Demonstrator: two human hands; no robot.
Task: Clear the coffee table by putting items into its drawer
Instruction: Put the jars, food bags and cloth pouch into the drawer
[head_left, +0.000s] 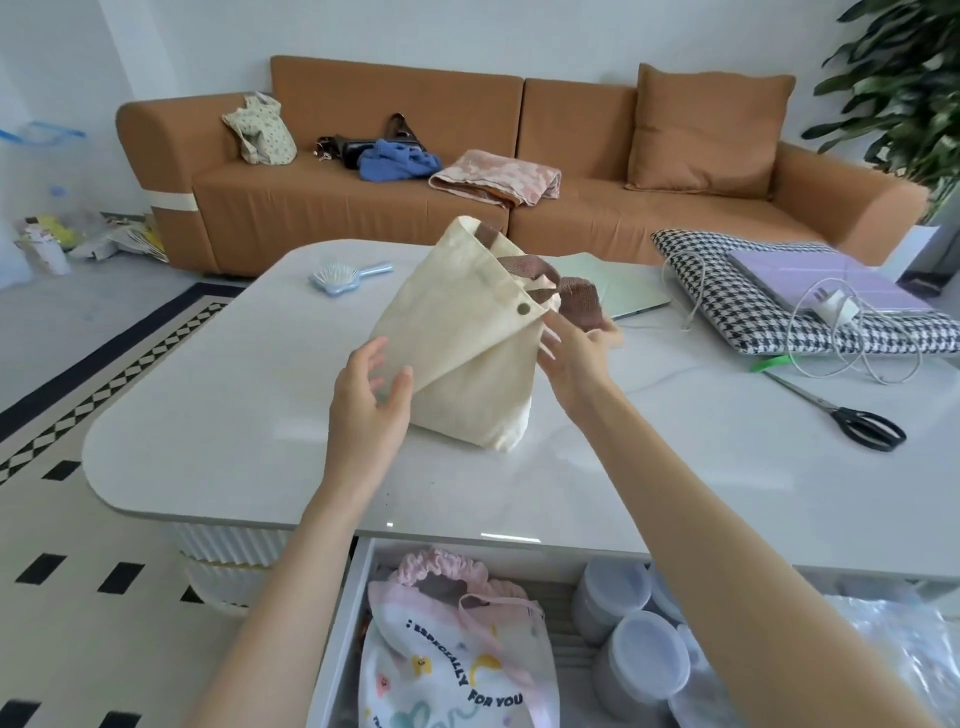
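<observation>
We see a cream canvas tote bag (467, 374) standing on the white surface (208, 447), just behind the open drawer (340, 623). Its top is folded over into a slanting flap with a dull metal snap (523, 309) at the corner. The brown woven handles (579, 299) bunch beside the snap. Our right hand (576, 353) pinches the handles between thumb and fingers. Our left hand (369, 400) curves at the flap's lower corner; we cannot tell whether its fingers grip the cloth.

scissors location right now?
Head view: the scissors lie on the right side of the coffee table, just in front of the houndstooth cushion, right of the cream tote bag.
</observation>
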